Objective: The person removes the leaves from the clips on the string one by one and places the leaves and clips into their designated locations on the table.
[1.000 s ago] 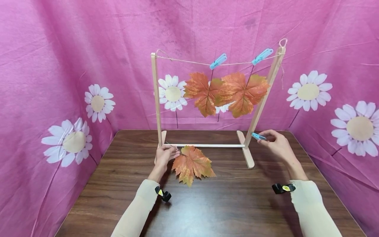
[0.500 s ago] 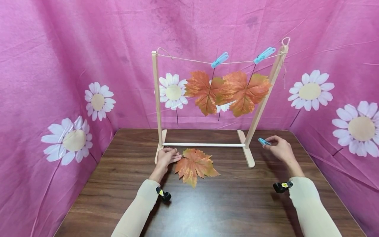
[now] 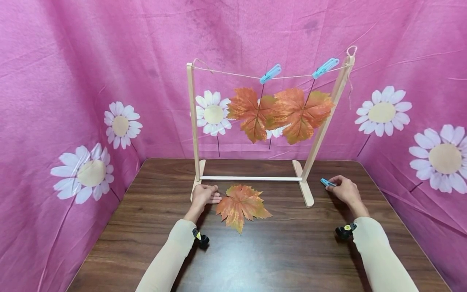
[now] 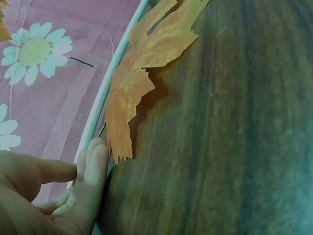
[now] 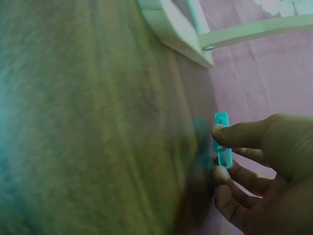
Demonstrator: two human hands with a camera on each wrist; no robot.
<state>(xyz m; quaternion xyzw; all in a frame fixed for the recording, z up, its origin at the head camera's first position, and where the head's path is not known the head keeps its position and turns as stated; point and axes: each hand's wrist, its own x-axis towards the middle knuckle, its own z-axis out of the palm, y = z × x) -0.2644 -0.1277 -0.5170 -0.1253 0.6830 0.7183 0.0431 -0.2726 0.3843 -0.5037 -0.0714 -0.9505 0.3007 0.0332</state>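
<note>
My left hand (image 3: pixel 205 196) pinches the stem of an orange maple leaf (image 3: pixel 241 206), just above the table in front of the wooden rack. In the left wrist view that leaf (image 4: pixel 129 93) extends beyond the fingertips, its shadow on the wood. Over at the right, my right hand (image 3: pixel 345 190) holds a blue clothespin (image 3: pixel 327 182) by thumb and fingers, low over the table. The right wrist view shows the clothespin (image 5: pixel 222 139) between thumb and fingers. Two more leaves, a left one (image 3: pixel 254 113) and a right one (image 3: pixel 303 113), hang overlapping from the rack's string.
The wooden rack (image 3: pixel 193 121) stands toward the back of the table (image 3: pixel 277 251), a white rod (image 3: pixel 251 178) joining its feet. Blue clothespins, one mid-string (image 3: pixel 270 74) and one near the right post (image 3: pixel 326 68), clip the hanging leaves. A pink flowered curtain (image 3: pixel 164 44) surrounds the table.
My right hand has moved away from the rack's right post and lower, still with the clothespin. The left hand and its leaf have shifted slightly toward me and right.
</note>
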